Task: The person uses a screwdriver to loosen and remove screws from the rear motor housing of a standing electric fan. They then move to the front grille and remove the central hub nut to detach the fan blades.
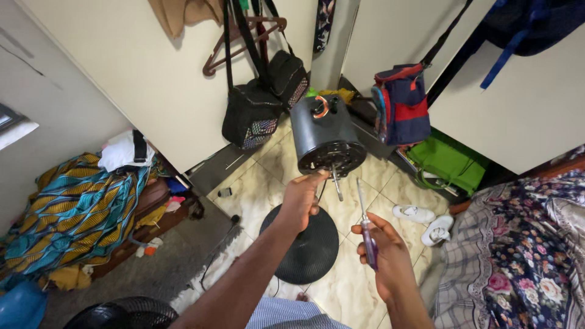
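- The person's left hand [303,198] is raised near the middle of the view, fingers curled shut around the lower rim of a dark grey fan motor [325,137], holding it up in the air.
- The fan motor is a stubby cylinder with vent holes around its near face, and a bare metal shaft [336,183] sticks out of that face toward about 5 o'clock.
- At the motor's far end, toward 12 o'clock, sits a small orange and silver curved piece [321,106]; I cannot tell what it is.
- The right hand [385,256], at about 4 o'clock from the motor, is closed around the purple handle of a screwdriver [365,226].
- The screwdriver's thin blade points up toward 12 o'clock, its tip near the shaft but apart from it.
- Below both hands, a round black fan base [304,247] lies flat on the marbled tile floor [268,183].
- At 3 o'clock from the base, a pair of white shoes [426,222] lies on the tiles.
- A red and blue backpack [401,103] hangs at 1 o'clock, and black bags [259,106] hang at 11 o'clock.
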